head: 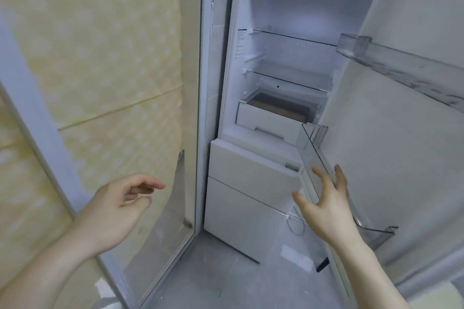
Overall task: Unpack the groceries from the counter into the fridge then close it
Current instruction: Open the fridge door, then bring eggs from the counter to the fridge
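1. The tall white fridge [281, 63] stands open ahead of both hands, its glass shelves [288, 80] bare and lit; I'd judge the door-opening step done and the loading not yet begun.
2. The left hand [118, 211] hangs loosely curled, holding nothing; the right hand [324, 206] is spread open, just beside the clear plastic door bin [316, 148] (whether it touches, I cannot tell).
3. No groceries or counter are in sight, so the next move likely calls for turning away to fetch them.
4. Left of the left hand, a pale yellow dotted wall covering [95, 45]; beneath both hands, a grey scuffed floor [226, 271].
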A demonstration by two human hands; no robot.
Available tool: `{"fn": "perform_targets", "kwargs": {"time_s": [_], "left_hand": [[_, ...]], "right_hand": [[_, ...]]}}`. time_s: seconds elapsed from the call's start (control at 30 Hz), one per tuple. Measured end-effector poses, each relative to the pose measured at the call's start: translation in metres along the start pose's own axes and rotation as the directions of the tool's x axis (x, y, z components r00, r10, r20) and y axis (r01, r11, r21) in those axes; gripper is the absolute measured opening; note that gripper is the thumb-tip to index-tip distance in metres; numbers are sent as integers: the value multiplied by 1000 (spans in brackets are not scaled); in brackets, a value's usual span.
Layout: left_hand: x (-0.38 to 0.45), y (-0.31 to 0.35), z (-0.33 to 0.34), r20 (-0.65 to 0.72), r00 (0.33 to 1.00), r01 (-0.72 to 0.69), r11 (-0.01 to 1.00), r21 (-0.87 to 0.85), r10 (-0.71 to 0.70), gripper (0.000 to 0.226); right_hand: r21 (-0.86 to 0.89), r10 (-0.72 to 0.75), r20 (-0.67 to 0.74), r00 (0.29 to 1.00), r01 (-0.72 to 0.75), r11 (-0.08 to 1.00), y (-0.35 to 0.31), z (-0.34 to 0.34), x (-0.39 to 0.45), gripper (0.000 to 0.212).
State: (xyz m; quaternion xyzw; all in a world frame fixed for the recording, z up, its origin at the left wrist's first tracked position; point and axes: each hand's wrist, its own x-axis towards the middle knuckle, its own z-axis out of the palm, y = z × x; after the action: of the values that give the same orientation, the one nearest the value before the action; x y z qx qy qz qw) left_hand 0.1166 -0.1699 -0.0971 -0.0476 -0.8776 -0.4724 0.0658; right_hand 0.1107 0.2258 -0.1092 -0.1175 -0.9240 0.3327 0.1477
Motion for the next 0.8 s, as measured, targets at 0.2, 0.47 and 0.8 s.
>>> {"fn": "perform_targets", "kwargs": {"time_s": [0.2,0.47,0.8], "left_hand": [[46,-1,29,43,999,-7,997,81,4,42],[77,-16,14,-109,993,64,982,179,-45,41],[-60,-55,-42,-549,730,577,798,176,-407,32]], "right_hand": [[19,-47,-36,998,48,999,1,15,30,59],[190,-401,337,852,355,915,-81,100,93,52],[507,-773,632,47,730,458,-230,229,52,51]]}}
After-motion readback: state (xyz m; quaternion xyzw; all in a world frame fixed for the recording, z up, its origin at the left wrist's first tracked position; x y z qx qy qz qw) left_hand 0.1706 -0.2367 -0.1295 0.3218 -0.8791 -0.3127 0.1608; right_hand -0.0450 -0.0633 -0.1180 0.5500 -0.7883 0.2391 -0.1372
